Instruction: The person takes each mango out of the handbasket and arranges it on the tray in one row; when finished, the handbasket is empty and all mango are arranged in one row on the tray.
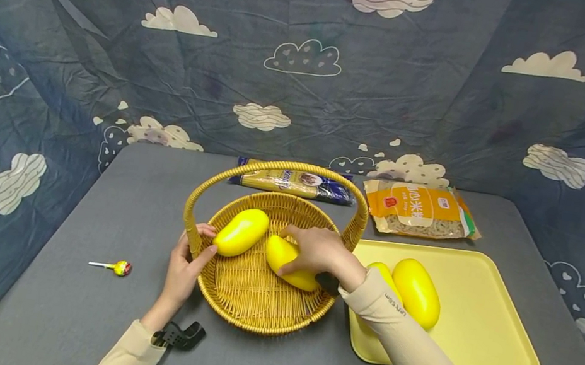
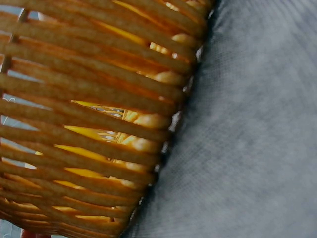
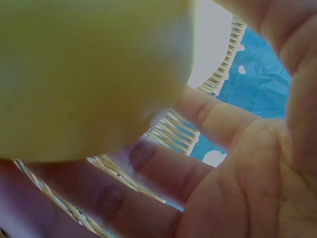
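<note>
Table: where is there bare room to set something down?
Bare: the table behind the lollipop, left of the basket; the right half of the tray, beside the mangoes. Crowded: the basket, with both hands and two more mangoes.

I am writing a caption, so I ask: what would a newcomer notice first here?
Probably the wicker basket, central in the head view, with two glossy yellow fruits inside, one gripped by the right hand. Next, perhaps, the pale yellow tray at right, bearing two more fruits.

My right hand [image 1: 318,252] covers part of the yellow fruit [image 1: 275,252] I grip, which the right wrist view blurs and crops, and my sleeve [image 1: 412,348] hides part of another fruit [image 1: 386,274]
</note>
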`<state>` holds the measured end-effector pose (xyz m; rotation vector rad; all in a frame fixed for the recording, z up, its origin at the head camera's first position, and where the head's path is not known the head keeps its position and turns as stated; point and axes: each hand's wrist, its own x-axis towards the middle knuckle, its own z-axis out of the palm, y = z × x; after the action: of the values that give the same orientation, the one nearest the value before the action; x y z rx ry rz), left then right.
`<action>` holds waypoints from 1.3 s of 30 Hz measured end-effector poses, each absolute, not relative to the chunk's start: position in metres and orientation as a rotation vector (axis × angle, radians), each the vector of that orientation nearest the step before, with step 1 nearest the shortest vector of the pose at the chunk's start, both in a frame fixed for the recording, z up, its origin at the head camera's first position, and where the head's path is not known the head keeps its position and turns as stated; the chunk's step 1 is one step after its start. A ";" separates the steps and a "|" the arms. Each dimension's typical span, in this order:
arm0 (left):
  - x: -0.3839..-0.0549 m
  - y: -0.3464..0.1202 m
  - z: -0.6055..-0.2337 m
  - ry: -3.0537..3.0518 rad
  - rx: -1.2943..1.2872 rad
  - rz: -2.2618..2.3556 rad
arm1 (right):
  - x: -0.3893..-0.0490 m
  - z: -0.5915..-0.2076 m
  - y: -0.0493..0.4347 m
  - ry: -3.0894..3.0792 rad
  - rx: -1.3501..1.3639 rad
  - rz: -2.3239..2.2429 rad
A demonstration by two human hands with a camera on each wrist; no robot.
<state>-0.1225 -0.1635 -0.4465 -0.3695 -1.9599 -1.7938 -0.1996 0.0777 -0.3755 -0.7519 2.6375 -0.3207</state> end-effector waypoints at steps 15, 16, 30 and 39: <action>-0.122 -0.164 -0.447 -1.964 -0.366 -1.805 | -0.193 -0.373 0.077 2.659 -0.798 -0.366; -0.122 -0.164 -0.447 -1.963 -0.368 -1.804 | -0.193 -0.373 0.078 2.663 -0.803 -0.377; -0.123 -0.164 -0.447 -1.966 -0.361 -1.788 | -0.178 -0.359 0.087 2.741 -0.857 -0.546; -0.123 -0.164 -0.446 -1.969 -0.356 -1.788 | -0.167 -0.350 0.094 2.794 -0.922 -0.725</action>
<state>-0.1226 -0.1640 -0.4456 -0.3557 -1.9691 -1.7878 -0.1671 0.0940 -0.3497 -0.9221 2.7940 -0.7249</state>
